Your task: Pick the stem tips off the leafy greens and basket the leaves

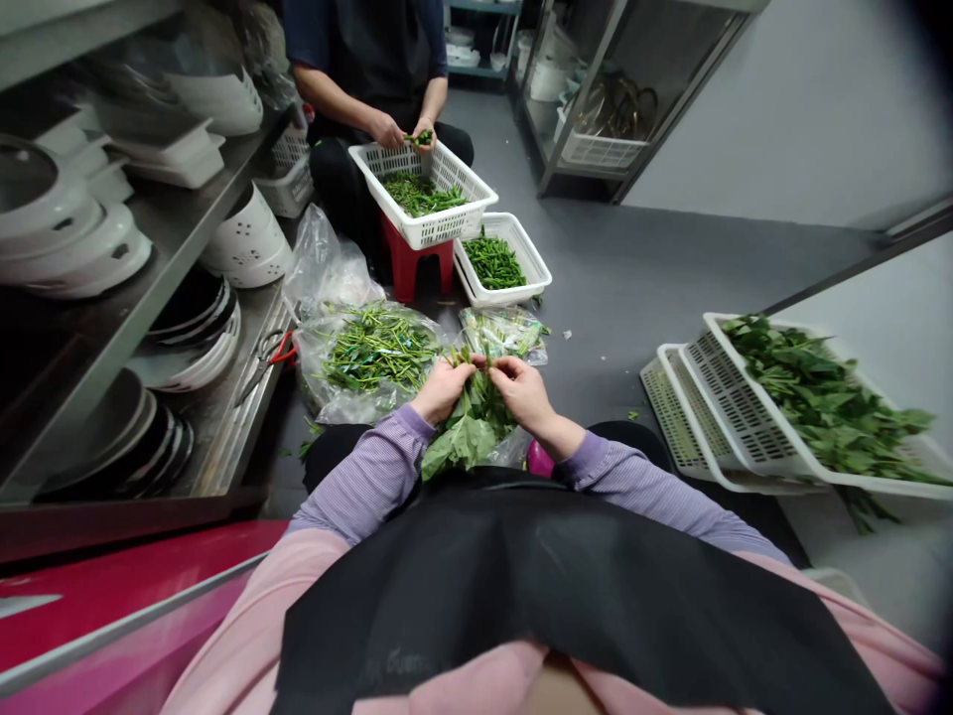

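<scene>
Bunch of greens (469, 437) over lap, long axis running away from body: leaves by apron (521, 586), stem ends at far end, between the hands. Left hand (443, 389) and right hand (525, 392) both closed, pinching stem tips, equally near. Bag of stems (376, 353) just beyond, to the left.

Both arms reach forward from the body, elbows bent and forearms angled inward, so that the left hand (444, 389) and the right hand (525, 392) meet just above the lap, knuckles up. The fingers (462, 371) of each hand are curled closed, the two sets of fingertips nearly touching. Lilac ribbed sleeves (372, 472) cover both forearms, and the right wrist (558, 434) shows bare.
</scene>
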### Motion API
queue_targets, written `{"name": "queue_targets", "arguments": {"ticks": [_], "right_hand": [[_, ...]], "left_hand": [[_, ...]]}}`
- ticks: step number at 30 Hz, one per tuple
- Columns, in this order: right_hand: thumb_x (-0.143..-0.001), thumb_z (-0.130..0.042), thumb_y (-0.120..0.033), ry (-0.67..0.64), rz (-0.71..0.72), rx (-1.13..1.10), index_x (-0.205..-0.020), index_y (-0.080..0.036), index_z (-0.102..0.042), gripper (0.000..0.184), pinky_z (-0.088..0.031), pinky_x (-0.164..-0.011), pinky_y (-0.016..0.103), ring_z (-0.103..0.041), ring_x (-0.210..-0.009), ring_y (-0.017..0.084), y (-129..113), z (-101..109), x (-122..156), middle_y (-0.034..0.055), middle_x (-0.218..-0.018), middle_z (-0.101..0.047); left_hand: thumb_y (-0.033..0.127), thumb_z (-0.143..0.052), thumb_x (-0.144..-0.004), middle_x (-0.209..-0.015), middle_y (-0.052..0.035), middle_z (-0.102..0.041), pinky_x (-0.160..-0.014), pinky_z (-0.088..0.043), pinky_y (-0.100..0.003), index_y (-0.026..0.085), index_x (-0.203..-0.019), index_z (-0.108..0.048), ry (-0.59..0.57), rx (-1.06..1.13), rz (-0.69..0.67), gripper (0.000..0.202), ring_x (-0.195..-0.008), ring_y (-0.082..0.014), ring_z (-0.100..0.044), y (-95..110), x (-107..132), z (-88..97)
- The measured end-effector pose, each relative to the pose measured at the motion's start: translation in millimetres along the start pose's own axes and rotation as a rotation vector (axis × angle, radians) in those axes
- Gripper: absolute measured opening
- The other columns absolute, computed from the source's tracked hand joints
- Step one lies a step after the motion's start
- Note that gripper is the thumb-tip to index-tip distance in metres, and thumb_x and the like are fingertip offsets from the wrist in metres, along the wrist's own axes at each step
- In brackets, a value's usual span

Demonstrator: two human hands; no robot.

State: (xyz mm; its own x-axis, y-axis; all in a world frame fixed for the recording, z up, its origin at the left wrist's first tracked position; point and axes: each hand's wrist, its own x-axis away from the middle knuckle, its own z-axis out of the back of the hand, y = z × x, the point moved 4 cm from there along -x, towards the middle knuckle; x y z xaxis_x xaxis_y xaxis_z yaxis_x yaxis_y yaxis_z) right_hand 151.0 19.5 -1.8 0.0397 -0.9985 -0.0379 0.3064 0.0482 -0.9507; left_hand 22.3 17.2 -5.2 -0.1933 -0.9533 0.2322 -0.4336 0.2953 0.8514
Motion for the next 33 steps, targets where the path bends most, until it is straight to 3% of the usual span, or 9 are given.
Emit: {"name": "queue_targets", "arguments": {"ticks": [4,6,8,10,13,16,23,26,33], "right_hand": [[-0.071,-0.056,-0.042,0.159,-0.099,-0.307,-0.083,-0.02,-0.053,0.025,-0.042,-0.062,0.025,-0.049,-0.061,0.011,11.5,11.7,-10.2,-0.0012,-0.073,-0.058],[-0.071,-0.057,-0.046,0.132,-0.148,-0.46,-0.085,-0.022,-0.051,0.029,-0.042,-0.058,0.024,-0.049,-0.057,0.01,13.3,18.3,-17.2,-0.0021,-0.071,-0.058],[-0.07,-0.06,-0.046,0.008,-0.184,-0.509,-0.082,-0.022,-0.052,0.029,-0.039,-0.054,0.024,-0.047,-0.052,0.01,9.6,22.0,-21.8,-0.0031,-0.063,-0.056],[-0.068,-0.064,-0.043,-0.185,-0.229,-0.49,-0.078,-0.02,-0.055,0.027,-0.036,-0.05,0.023,-0.045,-0.049,0.009,3.8,20.1,-21.3,-0.0039,-0.055,-0.053],[-0.066,-0.067,-0.04,-0.476,-0.319,-0.463,-0.075,-0.015,-0.06,0.027,-0.033,-0.049,0.022,-0.043,-0.048,0.007,-2.5,8.8,-11.3,-0.0038,-0.051,-0.049],[-0.068,-0.067,-0.039,-0.63,-0.413,-0.481,-0.074,-0.012,-0.062,0.029,-0.033,-0.048,0.022,-0.041,-0.046,0.007,-3.3,-2.1,-0.1,-0.0038,-0.051,-0.046],[-0.07,-0.064,-0.033,-0.555,-0.515,-0.599,-0.078,-0.012,-0.061,0.023,-0.04,-0.055,0.026,-0.037,-0.045,0.005,-4.0,-5.0,6.2,-0.0052,-0.054,-0.041],[-0.071,-0.061,-0.034,-0.589,-0.479,-0.517,-0.077,-0.014,-0.06,0.021,-0.037,-0.053,0.025,-0.031,-0.044,0.005,-6.6,-6.8,10.8,-0.006,-0.053,-0.038],[-0.073,-0.056,-0.031,-0.632,-0.457,-0.432,-0.066,-0.018,-0.046,0.018,-0.028,-0.048,0.022,-0.026,-0.045,0.005,-12.9,-8.4,17.5,-0.0067,-0.052,-0.03]], "left_hand": [[0.015,-0.052,-0.061,-0.058,0.0,-0.058,-0.058,-0.044,-0.025,0.014,-0.067,-0.053,0.171,0.151,0.04,0.006,-0.053,-0.0104,-0.055,2.7,-8.4,17.2],[0.016,-0.052,-0.063,-0.047,0.005,-0.047,-0.047,-0.039,-0.022,0.015,-0.065,-0.049,0.275,0.129,0.049,0.003,-0.04,-0.007,-0.044,7.2,-11.7,29.1],[0.016,-0.056,-0.064,-0.04,0.0088,-0.036,-0.039,-0.029,-0.019,0.014,-0.066,-0.051,0.322,-0.011,-0.011,0.005,-0.033,-0.0039,-0.032,15.6,-12.5,36.8],[0.018,-0.062,-0.064,-0.04,0.0096,-0.034,-0.036,-0.022,-0.018,0.013,-0.073,-0.057,0.247,-0.148,-0.05,0.012,-0.032,-0.0024,-0.027,21.7,-11.2,35.1],[0.03,-0.068,-0.065,-0.044,0.0079,-0.039,-0.036,-0.023,-0.019,0.011,-0.089,-0.061,-0.032,-0.167,0.014,0.031,-0.033,-0.0027,-0.03,20.6,-6.2,19.7],[0.035,-0.069,-0.066,-0.048,0.0051,-0.046,-0.037,-0.028,-0.02,0.01,-0.09,-0.062,-0.149,-0.122,0.013,0.035,-0.033,-0.0028,-0.033,20.9,-2.4,10.8],[0.036,-0.067,-0.069,-0.062,0.001,-0.057,-0.038,-0.033,-0.021,0.012,-0.097,-0.061,-0.165,-0.056,-0.065,0.038,-0.033,-0.0021,-0.036,27.0,-3.0,12.2],[0.031,-0.07,-0.066,-0.056,0.0028,-0.055,-0.037,-0.031,-0.021,0.011,-0.09,-0.06,-0.109,-0.126,-0.089,0.032,-0.033,-0.0034,-0.038,25.1,-3.4,13.1],[0.037,-0.067,-0.067,-0.049,0.0038,-0.052,-0.035,-0.03,-0.019,0.012,-0.07,-0.054,-0.004,-0.184,-0.176,0.028,-0.033,-0.0033,-0.038,16.6,-6.4,13.6]]}}
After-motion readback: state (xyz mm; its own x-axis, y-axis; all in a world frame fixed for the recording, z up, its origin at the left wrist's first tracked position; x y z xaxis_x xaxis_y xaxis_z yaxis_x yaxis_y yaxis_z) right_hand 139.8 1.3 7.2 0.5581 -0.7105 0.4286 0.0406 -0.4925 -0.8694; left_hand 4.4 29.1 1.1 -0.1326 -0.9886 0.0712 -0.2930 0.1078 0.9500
